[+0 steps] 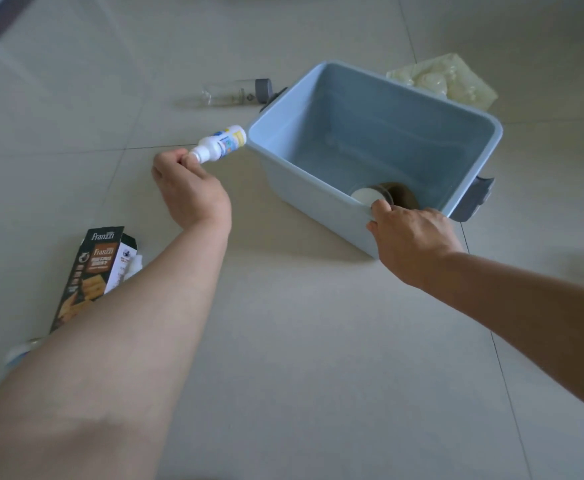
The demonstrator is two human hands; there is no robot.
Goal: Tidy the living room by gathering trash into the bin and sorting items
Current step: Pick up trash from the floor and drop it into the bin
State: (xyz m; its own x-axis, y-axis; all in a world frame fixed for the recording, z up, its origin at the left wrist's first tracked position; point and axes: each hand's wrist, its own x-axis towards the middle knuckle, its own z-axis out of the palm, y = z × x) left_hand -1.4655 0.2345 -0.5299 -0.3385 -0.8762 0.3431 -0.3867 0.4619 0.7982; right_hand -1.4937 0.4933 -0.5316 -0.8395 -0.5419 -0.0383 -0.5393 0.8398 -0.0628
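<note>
Pinched by its neck in the curled fingers of the left hand point(188, 188): a small white plastic bottle with a colourful label point(222, 143), held tilted in the air, base just beside the left corner of a light blue rectangular plastic bin point(370, 133) on pale floor tiles point(318, 341). Right hand point(411, 233) clamped over the bin's near rim, beside a clear cup showing white and brown point(384, 195) lying inside. Beyond the bin, a clear bottle with a grey cap point(235, 92) and a crumpled pale yellow bag point(446, 81); at left, a dark Franzzi biscuit box point(93, 271).
</note>
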